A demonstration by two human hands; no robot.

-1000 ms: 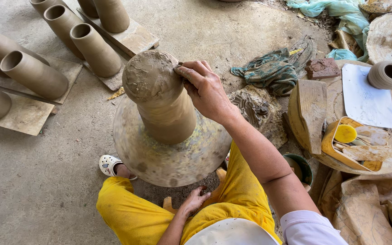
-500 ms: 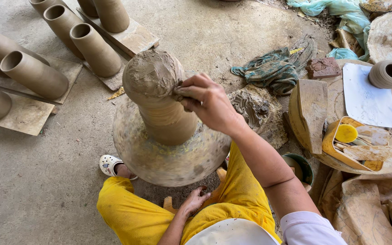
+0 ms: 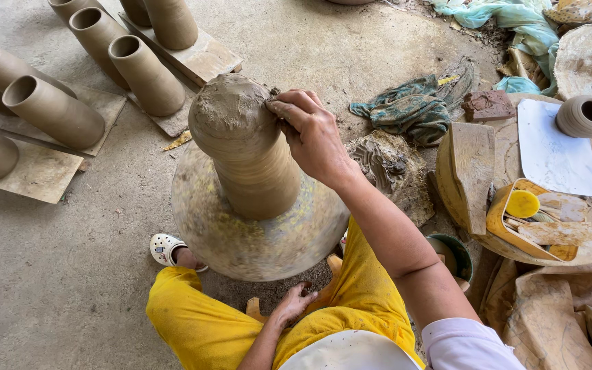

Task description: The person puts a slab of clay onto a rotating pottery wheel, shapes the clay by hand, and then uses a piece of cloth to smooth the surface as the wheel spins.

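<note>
1. Your right hand point(image 3: 316, 137) is curled, fingertips pinching into the rough upper edge of the clay column point(image 3: 248, 151); it grips clay at the rim, not a tool.
2. Your left hand point(image 3: 294, 301) rests low and near, loosely open on your yellow trousers point(image 3: 350, 308), holding nothing.
3. The clay column stands at the centre of the round wheel point(image 3: 255, 240), just left of your right forearm. Its long axis runs upright, top facing the camera, and it leans slightly to the left. The head is lumpy and wider than the smooth waist below.
4. The wheel's surface looks blurred, so it is probably turning.
5. Risk: pressing from one side only could push the tall column off centre, and it may wobble or buckle at the narrower waist.
6. Risk: a deep pinch at the rim could tear a lump away, since the clay there looks ragged.
7. Farther out: finished clay cylinders point(image 3: 145, 75) lie on boards at far left, a crumpled green cloth point(image 3: 405, 109) lies to the right, and a yellow tray of tools point(image 3: 528, 219) sits on a round board at right.
</note>
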